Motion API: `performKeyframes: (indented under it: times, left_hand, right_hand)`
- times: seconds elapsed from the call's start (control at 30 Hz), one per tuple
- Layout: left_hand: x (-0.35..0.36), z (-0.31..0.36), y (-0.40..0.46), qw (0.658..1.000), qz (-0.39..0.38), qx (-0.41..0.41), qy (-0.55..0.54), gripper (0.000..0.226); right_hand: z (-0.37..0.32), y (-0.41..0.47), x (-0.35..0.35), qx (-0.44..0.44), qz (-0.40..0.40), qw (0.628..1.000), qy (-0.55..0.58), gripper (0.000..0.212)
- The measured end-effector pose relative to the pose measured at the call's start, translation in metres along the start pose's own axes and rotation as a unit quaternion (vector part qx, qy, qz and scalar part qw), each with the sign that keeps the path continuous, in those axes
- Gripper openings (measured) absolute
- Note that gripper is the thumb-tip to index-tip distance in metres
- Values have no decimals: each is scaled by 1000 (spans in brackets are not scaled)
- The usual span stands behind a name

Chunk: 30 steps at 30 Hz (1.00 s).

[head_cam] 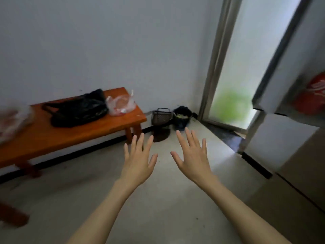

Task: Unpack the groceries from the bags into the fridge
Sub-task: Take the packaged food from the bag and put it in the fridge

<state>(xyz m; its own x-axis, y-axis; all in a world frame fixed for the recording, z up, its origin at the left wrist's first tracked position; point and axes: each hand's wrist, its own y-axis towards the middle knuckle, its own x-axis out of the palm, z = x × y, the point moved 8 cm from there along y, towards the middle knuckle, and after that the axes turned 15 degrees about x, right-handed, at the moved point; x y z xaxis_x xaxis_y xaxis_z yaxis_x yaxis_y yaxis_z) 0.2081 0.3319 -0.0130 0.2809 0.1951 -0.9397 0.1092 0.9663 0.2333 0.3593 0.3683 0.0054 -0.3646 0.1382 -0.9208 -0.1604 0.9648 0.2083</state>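
Note:
A black plastic bag [79, 110] lies on the orange wooden bench [73, 136] against the wall. A clear plastic bag [121, 104] with red print sits right of it near the bench's end. Another blurred clear bag [12, 122] with something reddish shows at the left edge. The silver fridge [295, 131] stands at the right, its doors shut. My left hand [139, 159] and my right hand [191, 155] are stretched out over the floor, palms down, fingers spread, holding nothing. Both are well right of the bags and left of the fridge.
A small wire basket [161, 116] and a dark bucket [182, 117] with scraps stand in the corner by the wall. A frosted glass door [246, 67] lies behind the fridge. Pale floor [158, 199] stretches under my arms.

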Motion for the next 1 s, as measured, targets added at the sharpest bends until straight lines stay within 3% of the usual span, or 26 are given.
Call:
performKeyframes:
  times: [0.17, 0.43, 0.73, 1.0]
  left_hand:
    - [-41, -142, -62, 992, 7, -129, 14, 60]
    - [-94, -313, -128, 963, 54, -262, 32, 60]
    - [-132, -488, -126, 936, 75, -340, 52, 58]
    - [-141, -611, -129, 913, 76, -398, 48, 53]
  right_hand:
    - [-141, 27, 63, -92, -36, 995, 19, 67]
    - [-335, 54, 150, -239, -110, 964, 34, 68]
    - [-508, 133, 235, -320, -123, 938, 57, 66]
    - [-617, 178, 310, -358, -172, 917, 36, 64]
